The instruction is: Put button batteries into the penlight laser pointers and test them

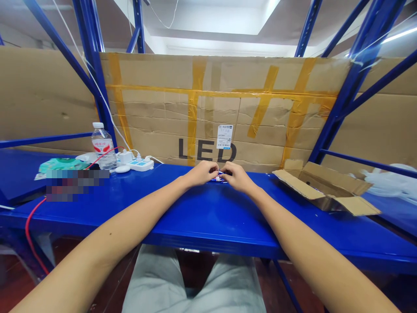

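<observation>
Both of my hands meet over the far middle part of the blue table [208, 213]. Between and just under them lie small shiny blue and silver pieces [219, 178], too small to make out. My left hand [202, 173] is closed, its thumb and fingers pinched together at the pieces. From the other side my right hand [237, 176] is closed in the same way, with its fingertips close to those of the left. What either hand holds between its fingertips is hidden or too small to name.
An open cardboard box [325, 187] sits at the right. At the left are a water bottle [103, 148], a white power strip [141, 164], a green packet [63, 165] and a red cable [28, 226]. A taped cardboard wall [156, 117] stands behind, between blue metal posts.
</observation>
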`<action>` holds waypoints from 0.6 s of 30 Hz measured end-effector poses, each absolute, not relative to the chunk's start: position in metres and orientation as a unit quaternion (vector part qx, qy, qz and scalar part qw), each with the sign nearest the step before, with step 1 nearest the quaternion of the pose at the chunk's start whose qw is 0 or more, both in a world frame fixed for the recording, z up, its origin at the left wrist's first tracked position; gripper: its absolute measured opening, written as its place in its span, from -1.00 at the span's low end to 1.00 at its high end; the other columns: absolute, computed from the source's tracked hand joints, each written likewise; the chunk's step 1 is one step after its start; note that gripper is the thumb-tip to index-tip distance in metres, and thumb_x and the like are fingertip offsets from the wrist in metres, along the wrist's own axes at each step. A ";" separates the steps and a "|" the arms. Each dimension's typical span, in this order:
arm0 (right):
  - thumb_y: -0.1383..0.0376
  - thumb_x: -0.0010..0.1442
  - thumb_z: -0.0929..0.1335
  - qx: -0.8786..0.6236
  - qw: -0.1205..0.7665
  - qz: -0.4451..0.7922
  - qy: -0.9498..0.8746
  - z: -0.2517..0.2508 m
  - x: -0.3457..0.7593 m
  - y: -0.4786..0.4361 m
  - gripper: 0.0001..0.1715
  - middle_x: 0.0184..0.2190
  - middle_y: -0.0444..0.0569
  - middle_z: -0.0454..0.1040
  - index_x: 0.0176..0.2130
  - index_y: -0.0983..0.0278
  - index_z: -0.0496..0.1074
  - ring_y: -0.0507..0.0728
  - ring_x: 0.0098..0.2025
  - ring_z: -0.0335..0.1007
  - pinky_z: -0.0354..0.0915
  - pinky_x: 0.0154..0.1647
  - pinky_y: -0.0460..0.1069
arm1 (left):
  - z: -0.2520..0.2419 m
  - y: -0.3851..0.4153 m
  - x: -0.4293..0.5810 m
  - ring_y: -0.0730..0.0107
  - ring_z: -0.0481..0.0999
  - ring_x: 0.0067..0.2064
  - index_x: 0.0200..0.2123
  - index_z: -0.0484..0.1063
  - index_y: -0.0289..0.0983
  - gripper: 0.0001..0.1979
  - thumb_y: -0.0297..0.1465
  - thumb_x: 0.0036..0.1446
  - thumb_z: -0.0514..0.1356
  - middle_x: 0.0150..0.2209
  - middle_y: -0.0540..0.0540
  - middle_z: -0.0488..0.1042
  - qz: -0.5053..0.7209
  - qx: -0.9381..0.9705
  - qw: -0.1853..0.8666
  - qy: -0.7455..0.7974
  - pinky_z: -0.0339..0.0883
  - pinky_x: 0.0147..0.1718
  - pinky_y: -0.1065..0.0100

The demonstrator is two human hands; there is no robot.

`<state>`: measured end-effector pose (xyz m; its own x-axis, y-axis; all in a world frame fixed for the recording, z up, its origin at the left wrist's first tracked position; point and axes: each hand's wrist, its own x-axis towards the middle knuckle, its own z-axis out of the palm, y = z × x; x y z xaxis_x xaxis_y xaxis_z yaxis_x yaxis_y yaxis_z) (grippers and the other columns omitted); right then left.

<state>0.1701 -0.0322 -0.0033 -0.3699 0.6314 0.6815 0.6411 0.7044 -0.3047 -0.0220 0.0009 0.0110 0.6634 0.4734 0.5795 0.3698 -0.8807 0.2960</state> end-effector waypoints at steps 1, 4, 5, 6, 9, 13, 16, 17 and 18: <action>0.43 0.09 0.33 -0.386 0.405 -0.006 -0.829 -0.003 0.170 -0.032 -0.91 -0.45 -0.08 0.33 -0.42 0.30 0.44 0.08 -0.35 0.27 0.16 -0.28 -0.02 | 0.012 0.000 -0.022 0.45 0.33 -0.42 -0.44 0.43 -0.32 -0.86 -0.44 0.14 0.12 -0.47 -0.01 0.44 0.335 0.911 0.066 0.231 0.10 -0.40 0.41; 0.46 0.08 0.33 -0.393 0.400 -0.004 -0.828 -0.002 0.170 -0.033 -0.88 -0.46 -0.08 0.36 -0.42 0.30 0.46 0.08 -0.35 0.29 0.18 -0.27 -0.02 | 0.013 -0.002 -0.022 0.44 0.34 -0.41 -0.44 0.43 -0.31 -0.84 -0.44 0.16 0.11 -0.46 -0.03 0.45 0.331 0.915 0.043 0.228 0.10 -0.40 0.41; 0.46 0.08 0.33 -0.395 0.398 -0.003 -0.828 -0.002 0.169 -0.033 -0.87 -0.46 -0.08 0.36 -0.42 0.30 0.47 0.08 -0.35 0.29 0.18 -0.27 -0.02 | 0.013 -0.002 -0.022 0.44 0.35 -0.40 -0.43 0.43 -0.31 -0.84 -0.44 0.16 0.11 -0.45 -0.04 0.46 0.330 0.916 0.036 0.225 0.11 -0.39 0.40; 0.46 0.08 0.32 -0.397 0.396 -0.001 -0.828 -0.002 0.169 -0.034 -0.86 -0.46 -0.08 0.37 -0.43 0.30 0.47 0.08 -0.35 0.29 0.19 -0.27 -0.02 | 0.013 -0.003 -0.022 0.43 0.35 -0.40 -0.42 0.44 -0.31 -0.85 -0.44 0.17 0.11 -0.44 -0.04 0.46 0.328 0.917 0.031 0.223 0.12 -0.39 0.40; 0.45 0.09 0.32 -0.401 0.387 0.005 -0.830 0.000 0.169 -0.034 -0.85 -0.49 -0.08 0.38 -0.45 0.30 0.47 0.08 -0.36 0.29 0.19 -0.28 -0.02 | 0.013 -0.002 -0.021 0.42 0.37 -0.39 -0.41 0.45 -0.31 -0.84 -0.45 0.18 0.11 -0.43 -0.06 0.47 0.320 0.921 0.017 0.221 0.14 -0.37 0.40; 0.44 0.11 0.30 -0.405 0.375 0.014 -0.833 0.001 0.170 -0.035 -0.80 -0.53 -0.09 0.39 -0.50 0.29 0.44 0.08 -0.39 0.30 0.19 -0.29 -0.03 | 0.012 -0.002 -0.020 0.39 0.40 -0.36 -0.37 0.46 -0.31 -0.86 -0.45 0.19 0.11 -0.40 -0.07 0.49 0.316 0.922 0.008 0.222 0.18 -0.34 0.40; 0.46 0.13 0.28 -0.409 0.369 0.024 -0.834 0.002 0.170 -0.036 -0.75 -0.55 -0.10 0.39 -0.54 0.29 0.42 0.08 -0.40 0.31 0.19 -0.28 -0.03 | 0.011 -0.001 -0.020 0.38 0.41 -0.34 -0.35 0.47 -0.31 -0.86 -0.46 0.19 0.11 -0.38 -0.08 0.50 0.321 0.921 0.004 0.220 0.20 -0.33 0.39; 0.45 0.14 0.28 -0.412 0.367 0.027 -0.834 0.002 0.170 -0.037 -0.74 -0.56 -0.10 0.39 -0.54 0.29 0.41 0.08 -0.40 0.31 0.19 -0.29 -0.03 | 0.011 -0.001 -0.020 0.38 0.41 -0.34 -0.35 0.46 -0.31 -0.86 -0.46 0.19 0.11 -0.38 -0.08 0.50 0.322 0.921 0.003 0.220 0.20 -0.32 0.39; 0.45 0.15 0.28 -0.414 0.365 0.030 -0.833 0.003 0.170 -0.037 -0.73 -0.56 -0.10 0.39 -0.55 0.29 0.41 0.07 -0.41 0.31 0.19 -0.29 -0.03 | 0.011 -0.001 -0.020 0.38 0.42 -0.34 -0.35 0.46 -0.31 -0.86 -0.46 0.19 0.11 -0.38 -0.09 0.50 0.322 0.921 0.002 0.219 0.20 -0.32 0.39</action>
<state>0.1700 -0.0371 0.0026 -0.3898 0.7121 0.5839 0.6683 0.6550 -0.3526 -0.0196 -0.0010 0.0112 0.6965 0.4050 0.5923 0.4030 -0.9038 0.1441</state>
